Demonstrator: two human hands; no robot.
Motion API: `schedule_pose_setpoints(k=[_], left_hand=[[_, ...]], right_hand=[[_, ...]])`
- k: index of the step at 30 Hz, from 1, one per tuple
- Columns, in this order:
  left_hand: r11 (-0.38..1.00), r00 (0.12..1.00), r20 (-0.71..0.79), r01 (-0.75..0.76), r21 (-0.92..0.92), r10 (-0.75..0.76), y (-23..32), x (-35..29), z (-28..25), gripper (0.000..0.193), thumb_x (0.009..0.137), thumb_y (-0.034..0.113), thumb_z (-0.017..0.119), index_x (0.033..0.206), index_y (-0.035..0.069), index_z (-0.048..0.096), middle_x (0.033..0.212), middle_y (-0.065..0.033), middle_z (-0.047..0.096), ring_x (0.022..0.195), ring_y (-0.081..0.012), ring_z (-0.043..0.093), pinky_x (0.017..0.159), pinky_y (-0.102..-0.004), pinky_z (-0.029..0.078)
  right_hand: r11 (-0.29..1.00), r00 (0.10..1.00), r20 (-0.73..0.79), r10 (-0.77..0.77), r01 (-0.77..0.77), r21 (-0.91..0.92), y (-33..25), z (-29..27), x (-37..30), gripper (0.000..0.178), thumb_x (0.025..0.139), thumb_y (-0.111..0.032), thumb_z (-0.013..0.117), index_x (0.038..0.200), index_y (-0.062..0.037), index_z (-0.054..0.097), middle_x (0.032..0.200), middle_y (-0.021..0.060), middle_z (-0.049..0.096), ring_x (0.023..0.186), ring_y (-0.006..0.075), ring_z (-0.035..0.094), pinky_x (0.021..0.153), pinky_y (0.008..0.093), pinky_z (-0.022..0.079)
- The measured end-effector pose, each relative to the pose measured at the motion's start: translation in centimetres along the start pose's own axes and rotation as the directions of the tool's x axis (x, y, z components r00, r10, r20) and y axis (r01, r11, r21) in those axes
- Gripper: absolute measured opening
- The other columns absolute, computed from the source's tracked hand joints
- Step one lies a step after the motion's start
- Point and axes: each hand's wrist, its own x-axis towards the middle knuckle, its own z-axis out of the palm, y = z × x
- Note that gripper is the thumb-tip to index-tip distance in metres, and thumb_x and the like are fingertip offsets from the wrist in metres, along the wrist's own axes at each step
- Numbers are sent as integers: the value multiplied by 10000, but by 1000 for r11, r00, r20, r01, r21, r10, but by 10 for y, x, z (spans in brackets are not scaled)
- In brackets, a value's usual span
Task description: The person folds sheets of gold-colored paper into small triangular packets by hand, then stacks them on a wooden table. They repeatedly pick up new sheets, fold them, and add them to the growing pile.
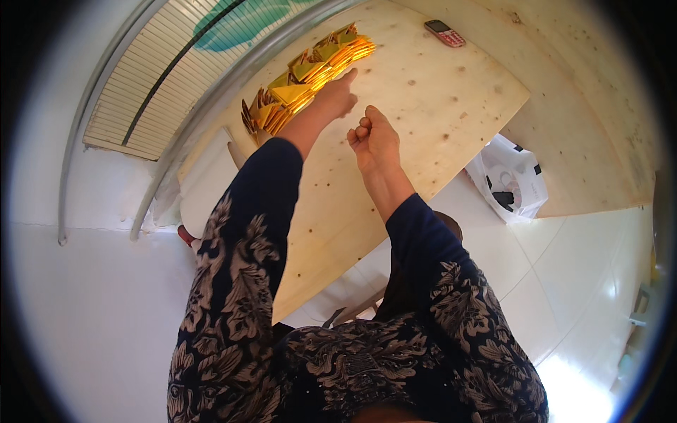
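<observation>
A long row of folded gold foil papers [310, 73] lies along the far left part of the light wooden table [430, 106]. My left hand [334, 100] is right beside the row, seen from its back, its index finger stretched out and its thumb apart. I see nothing in it; whether it touches the foil I cannot tell. Just to its right, over bare wood, my right hand [379, 141] is closed, with its fingers curled in and its thumb up. No object shows in that fist.
A red mobile phone [445, 33] with a keypad rests near the table's far edge. Beyond the right edge sits a white plastic bag [509, 180]. Metal piping [185, 134] and a slatted panel [151, 92] with a teal shape border the left. White tiles [557, 275] cover the floor.
</observation>
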Motion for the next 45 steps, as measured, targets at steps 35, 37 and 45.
schedule_pose_setpoints(k=[35, 37, 45], left_hand=[[746, 871, -263, 162, -646, -416, -37, -20, 25, 819, 796, 50, 526, 1479, 29, 75, 673, -122, 635, 496, -168, 583, 450, -283, 483], [735, 857, -239, 213, -643, -457, -41, -28, 24, 818, 797, 52, 526, 1478, 24, 74, 673, -121, 635, 496, -162, 579, 452, -278, 485], [698, 865, -238, 164, -697, -442, -55, -70, 14, 798, 785, 58, 527, 1471, 17, 120, 648, -113, 620, 471, -152, 556, 440, -270, 475]], right_hand=[[988, 986, 87, 141, -135, -74, -6, -14, 4, 137, 883, -131, 608, 989, -59, 561, 661, -26, 475, 508, 74, 424, 556, 265, 443], [988, 986, 91, 141, -134, -82, -2, -14, 5, 161, 881, -131, 610, 1014, -54, 561, 660, -27, 474, 508, 72, 423, 558, 267, 442], [983, 988, 82, 134, -122, -136, 10, -14, 8, 250, 872, -124, 619, 1096, -34, 553, 652, -29, 471, 504, 74, 421, 568, 272, 441]])
